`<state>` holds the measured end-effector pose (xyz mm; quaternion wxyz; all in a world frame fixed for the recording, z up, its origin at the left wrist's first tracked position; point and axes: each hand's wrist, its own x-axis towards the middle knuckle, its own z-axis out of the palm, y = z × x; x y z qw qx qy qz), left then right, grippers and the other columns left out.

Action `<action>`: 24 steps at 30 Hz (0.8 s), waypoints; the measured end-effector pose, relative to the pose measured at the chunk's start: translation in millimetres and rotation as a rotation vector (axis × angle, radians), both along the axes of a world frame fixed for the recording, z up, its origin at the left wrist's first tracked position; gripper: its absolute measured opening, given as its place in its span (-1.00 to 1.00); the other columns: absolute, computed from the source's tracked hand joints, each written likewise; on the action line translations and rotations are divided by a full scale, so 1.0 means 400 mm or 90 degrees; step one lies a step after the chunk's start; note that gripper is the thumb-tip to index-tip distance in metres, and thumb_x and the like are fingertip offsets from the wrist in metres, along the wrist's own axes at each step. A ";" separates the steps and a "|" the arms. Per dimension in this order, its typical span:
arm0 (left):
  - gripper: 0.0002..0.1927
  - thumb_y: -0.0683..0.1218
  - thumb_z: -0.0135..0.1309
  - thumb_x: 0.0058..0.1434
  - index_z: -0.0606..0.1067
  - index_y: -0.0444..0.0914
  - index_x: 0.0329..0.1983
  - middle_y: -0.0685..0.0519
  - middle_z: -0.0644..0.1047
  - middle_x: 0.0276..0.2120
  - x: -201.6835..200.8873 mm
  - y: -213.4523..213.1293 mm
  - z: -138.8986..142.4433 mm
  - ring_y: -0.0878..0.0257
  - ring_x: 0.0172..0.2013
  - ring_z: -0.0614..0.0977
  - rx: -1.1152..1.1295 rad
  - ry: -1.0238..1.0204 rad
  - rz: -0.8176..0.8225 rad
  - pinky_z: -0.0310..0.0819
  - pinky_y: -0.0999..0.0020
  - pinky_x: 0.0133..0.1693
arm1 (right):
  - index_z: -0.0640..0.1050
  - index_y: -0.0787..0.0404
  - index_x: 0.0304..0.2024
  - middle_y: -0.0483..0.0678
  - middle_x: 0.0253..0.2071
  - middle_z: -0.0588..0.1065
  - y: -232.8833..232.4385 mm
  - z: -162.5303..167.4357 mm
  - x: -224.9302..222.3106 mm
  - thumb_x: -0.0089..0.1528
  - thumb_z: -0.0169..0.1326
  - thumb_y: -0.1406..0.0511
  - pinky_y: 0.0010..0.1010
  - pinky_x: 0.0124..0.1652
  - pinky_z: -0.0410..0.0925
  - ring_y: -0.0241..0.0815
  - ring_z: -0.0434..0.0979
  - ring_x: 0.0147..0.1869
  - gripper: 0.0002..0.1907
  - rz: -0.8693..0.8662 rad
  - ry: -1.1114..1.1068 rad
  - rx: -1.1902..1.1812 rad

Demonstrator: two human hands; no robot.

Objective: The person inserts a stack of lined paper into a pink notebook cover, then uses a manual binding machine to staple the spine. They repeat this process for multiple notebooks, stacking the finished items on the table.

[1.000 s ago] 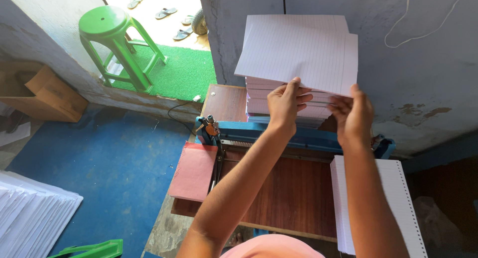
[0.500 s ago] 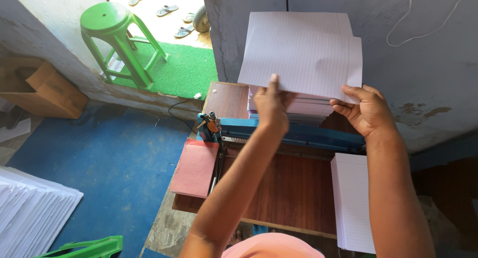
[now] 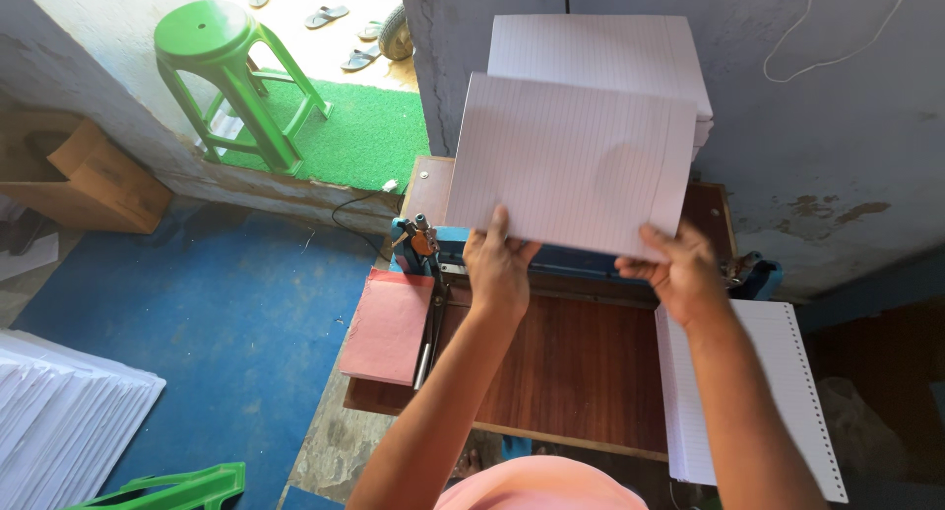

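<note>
while both hands, left hand, right hand, pinch lined sheets (lower edge), bare wooden table beneath

My left hand and right hand were bare, forearms uncovered, no rings or watch. At six o'clock showed my salmon-pink shirt.

I see blue floor, grey stained wall, green plastic stool on green mat, sunlit doorway, possibly sandals outside, cardboard box left.
</note>
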<state>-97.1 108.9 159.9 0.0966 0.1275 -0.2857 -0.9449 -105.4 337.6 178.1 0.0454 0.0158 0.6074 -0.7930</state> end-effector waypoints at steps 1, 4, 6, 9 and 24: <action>-0.64 -0.04 0.06 0.34 0.39 -0.29 0.12 -0.06 0.52 0.02 0.021 -0.007 -0.020 0.10 -0.01 0.62 0.011 0.010 -0.002 0.64 0.10 -0.02 | 0.44 0.45 0.07 0.20 -0.19 0.60 -0.007 -0.022 0.018 0.31 0.09 0.26 -0.30 -0.27 0.59 -0.09 0.68 -0.29 -0.60 0.001 -0.002 0.001; -0.64 -0.05 0.10 0.34 0.39 -0.31 0.11 -0.05 0.54 0.00 0.071 -0.027 -0.087 0.12 -0.03 0.64 0.017 0.002 0.011 0.65 0.09 0.00 | 0.44 0.43 0.07 0.21 -0.20 0.60 -0.030 -0.094 0.069 0.31 0.09 0.24 -0.29 -0.25 0.61 -0.08 0.69 -0.26 -0.60 0.071 0.053 -0.063; -0.64 -0.05 0.10 0.34 0.39 -0.30 0.11 -0.04 0.54 -0.03 0.097 -0.041 -0.133 0.14 -0.06 0.65 0.027 -0.012 0.009 0.65 0.09 -0.02 | 0.45 0.39 0.07 0.19 -0.21 0.60 -0.039 -0.142 0.099 0.32 0.08 0.22 -0.30 -0.23 0.62 -0.09 0.69 -0.25 -0.60 0.076 0.047 -0.055; -0.63 -0.05 0.10 0.34 0.39 -0.30 0.13 -0.05 0.56 -0.06 0.138 -0.051 -0.207 0.15 -0.11 0.65 0.035 -0.022 0.006 0.65 0.11 -0.06 | 0.46 0.34 0.07 0.16 -0.24 0.60 -0.043 -0.212 0.135 0.32 0.06 0.20 -0.30 -0.25 0.61 -0.10 0.69 -0.25 -0.62 0.078 0.005 -0.042; -0.57 -0.05 0.07 0.31 0.36 -0.30 0.19 -0.07 0.55 -0.04 0.289 -0.068 -0.461 0.12 -0.05 0.66 0.042 -0.228 -0.022 0.66 0.05 0.01 | 0.51 0.31 0.01 0.11 -0.27 0.60 -0.051 -0.463 0.287 0.30 0.05 0.24 -0.31 -0.26 0.60 -0.10 0.68 -0.26 -0.69 0.072 -0.206 -0.057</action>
